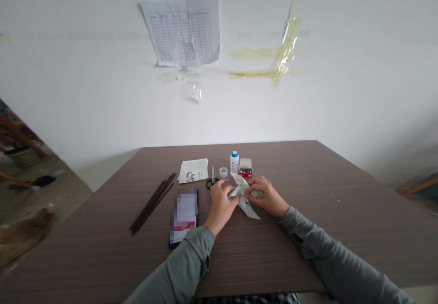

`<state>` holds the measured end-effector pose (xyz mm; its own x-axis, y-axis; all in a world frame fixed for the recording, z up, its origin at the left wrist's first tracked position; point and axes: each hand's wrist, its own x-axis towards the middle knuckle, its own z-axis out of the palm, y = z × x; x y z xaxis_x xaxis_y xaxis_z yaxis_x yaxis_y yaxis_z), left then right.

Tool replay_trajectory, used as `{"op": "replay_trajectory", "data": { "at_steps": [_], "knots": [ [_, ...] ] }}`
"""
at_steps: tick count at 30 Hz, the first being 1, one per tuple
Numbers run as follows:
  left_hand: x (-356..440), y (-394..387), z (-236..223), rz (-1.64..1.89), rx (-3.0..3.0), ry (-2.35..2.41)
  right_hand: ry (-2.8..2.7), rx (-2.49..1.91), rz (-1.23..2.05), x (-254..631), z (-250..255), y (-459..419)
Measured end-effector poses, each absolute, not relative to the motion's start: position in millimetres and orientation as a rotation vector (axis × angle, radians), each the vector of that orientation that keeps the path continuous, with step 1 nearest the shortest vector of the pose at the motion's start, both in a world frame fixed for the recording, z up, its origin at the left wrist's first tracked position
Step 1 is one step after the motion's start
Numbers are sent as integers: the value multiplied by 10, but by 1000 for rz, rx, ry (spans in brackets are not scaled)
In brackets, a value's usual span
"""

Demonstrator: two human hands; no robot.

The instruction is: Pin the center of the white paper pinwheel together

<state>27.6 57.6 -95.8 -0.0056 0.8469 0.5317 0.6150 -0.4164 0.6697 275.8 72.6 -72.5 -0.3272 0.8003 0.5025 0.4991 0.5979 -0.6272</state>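
Note:
A folded sheet of printed paper (pixel 247 202) with pointed, pinwheel-like corners lies between my hands at the middle of the table. My left hand (pixel 221 206) pinches its left side, and my right hand (pixel 268 196) holds its right side. Just beyond my left hand lie black-handled scissors (pixel 212 181). A white bottle with a blue cap (pixel 234 162) and a small red-and-white box of metal pins (pixel 245 169) stand behind the paper. Between the scissors and the bottle sits a small translucent cap (pixel 223 172).
On the brown wood-grain table (pixel 273 167) lie a small stack of printed papers (pixel 193 171), a bundle of thin dark sticks (pixel 152 203) and a smartphone (pixel 184 217) with a blurred screen. The table's far edge meets a white wall; its left edge drops to the floor.

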Motion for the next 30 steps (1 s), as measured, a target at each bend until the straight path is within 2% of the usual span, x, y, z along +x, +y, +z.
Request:
{"op": "replay_trajectory", "data": {
  "at_steps": [30],
  "knots": [
    [298,554,-958,1403,2013,1480,-2003,-1096,418,2729,-759,703]
  ]
}}
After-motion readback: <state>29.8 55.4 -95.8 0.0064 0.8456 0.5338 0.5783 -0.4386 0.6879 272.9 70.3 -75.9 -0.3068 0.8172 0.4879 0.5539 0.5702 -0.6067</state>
